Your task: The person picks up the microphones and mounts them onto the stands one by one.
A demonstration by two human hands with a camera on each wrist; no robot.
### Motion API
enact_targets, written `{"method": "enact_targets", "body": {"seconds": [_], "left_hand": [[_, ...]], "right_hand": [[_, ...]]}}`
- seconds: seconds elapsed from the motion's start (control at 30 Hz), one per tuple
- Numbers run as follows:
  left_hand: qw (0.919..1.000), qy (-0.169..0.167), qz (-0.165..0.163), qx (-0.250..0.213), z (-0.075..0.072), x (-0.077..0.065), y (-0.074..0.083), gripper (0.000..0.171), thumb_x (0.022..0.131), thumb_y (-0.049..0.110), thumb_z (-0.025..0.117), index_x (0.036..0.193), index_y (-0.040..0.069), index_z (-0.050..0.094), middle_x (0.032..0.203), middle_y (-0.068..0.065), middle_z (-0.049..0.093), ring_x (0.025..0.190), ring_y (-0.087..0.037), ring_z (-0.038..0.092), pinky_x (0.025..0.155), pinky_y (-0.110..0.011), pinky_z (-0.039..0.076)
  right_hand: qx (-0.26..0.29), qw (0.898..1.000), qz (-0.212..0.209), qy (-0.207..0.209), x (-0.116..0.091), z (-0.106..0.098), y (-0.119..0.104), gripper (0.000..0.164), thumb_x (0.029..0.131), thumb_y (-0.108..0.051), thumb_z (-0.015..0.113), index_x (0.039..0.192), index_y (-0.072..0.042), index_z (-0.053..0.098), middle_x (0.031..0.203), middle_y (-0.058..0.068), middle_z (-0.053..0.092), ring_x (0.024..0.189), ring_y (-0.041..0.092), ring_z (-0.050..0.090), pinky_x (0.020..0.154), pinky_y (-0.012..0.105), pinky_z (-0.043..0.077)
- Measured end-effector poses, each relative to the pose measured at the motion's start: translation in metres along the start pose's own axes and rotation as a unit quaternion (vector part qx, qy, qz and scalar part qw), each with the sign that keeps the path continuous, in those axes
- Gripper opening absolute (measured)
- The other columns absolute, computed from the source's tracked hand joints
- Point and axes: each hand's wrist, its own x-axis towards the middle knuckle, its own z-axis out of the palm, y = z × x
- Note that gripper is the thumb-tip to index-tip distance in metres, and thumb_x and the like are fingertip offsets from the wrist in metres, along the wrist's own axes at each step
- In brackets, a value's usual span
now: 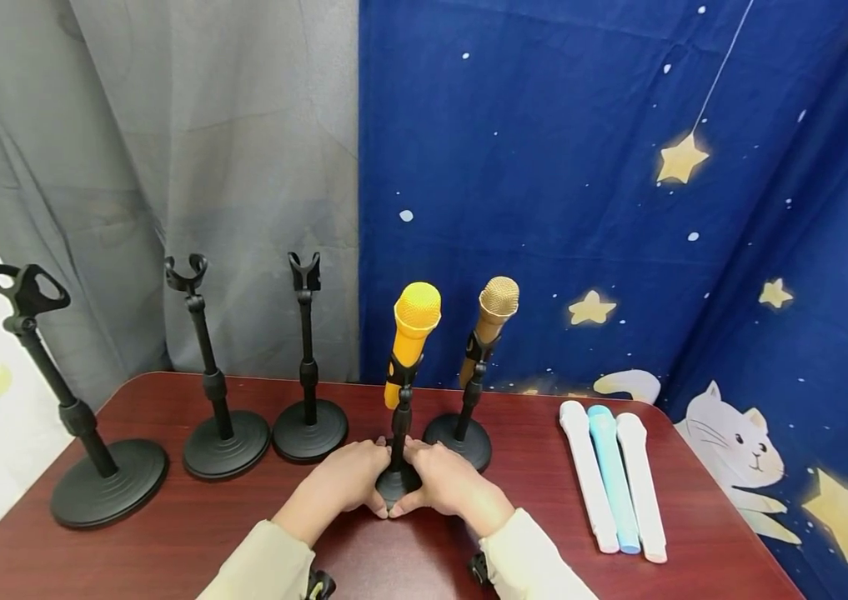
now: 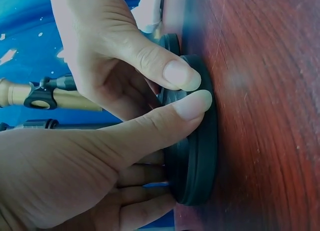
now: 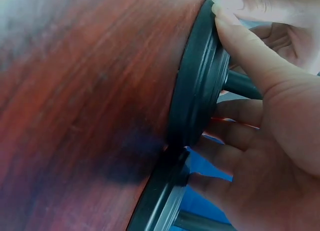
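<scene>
Though aslant, yellow microphone [image 1: 409, 340] head-up

Indoor spot, draped behind; home or small staged set, cannot tell which. Plain gray curtain [image 1: 243, 125] at left, navy curtain [image 1: 529, 167] at right printed with yellow stars [image 1: 682, 158] and a white cat [image 1: 731, 442]. Reddish wood-grain surface [image 1: 191, 525] in front, bearing black microphone stands [image 1: 215, 385] and coloured microphones [image 1: 410, 333].

Grey cloth curtain [image 1: 243, 150] at L, dk-blue fabric curtain [image 1: 514, 200] beside it w/ yellow stars [image 1: 682, 159], white cartoon cat [image 1: 735, 442] low R.
</scene>
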Motion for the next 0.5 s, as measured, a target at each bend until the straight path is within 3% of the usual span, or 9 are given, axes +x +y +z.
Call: {"method": "enact_targets", "body": {"seconds": [0.2,0.37,0.5], "left_hand": [[0.9999,-0.003,0.0,-0.014,-0.0026,0.0052,-0.0015,0.062,0.064,0.026,0.097,0.117,0.007,0.072,0.132,-0.023,0.066,0.113,-0.034,0.067,0.097,-0.046,0.054],[0.9996,-0.004,-0.004,-0.026,-0.0032,0.0074,-0.0048,0.055,0.063,0.024,0.097,0.112,0.01,0.074,0.126,-0.02,0.07,0.109,-0.031,0.068,0.094,-0.046,0.054],[0.9996,-0.01,-0.008,-0.026,-0.0027,0.007,-0.0064,0.059,0.064,0.024,0.096,0.117,0.01,0.073,0.131,-0.021,0.067,0.114,-0.033,0.067,0.097,-0.047,0.053]], "right_hand": [[0.002,1.0,-0.006,0.008,0.0032,-0.0032,0.0022,0.084,0.075,-0.051,0.085,0.145,-0.017,0.056,0.152,0.005,0.054,0.133,0.026,0.059,0.107,0.042,0.051],[-0.003,1.0,-0.012,0.013,0.0068,-0.0041,0.0025,0.081,0.074,-0.051,0.086,0.141,-0.012,0.061,0.15,0.009,0.055,0.131,0.024,0.061,0.104,0.039,0.053],[-0.012,1.0,-0.02,0.021,0.0089,-0.0048,0.0019,0.078,0.071,-0.052,0.088,0.135,-0.012,0.066,0.147,0.008,0.058,0.125,0.024,0.065,0.1,0.036,0.055]]}}
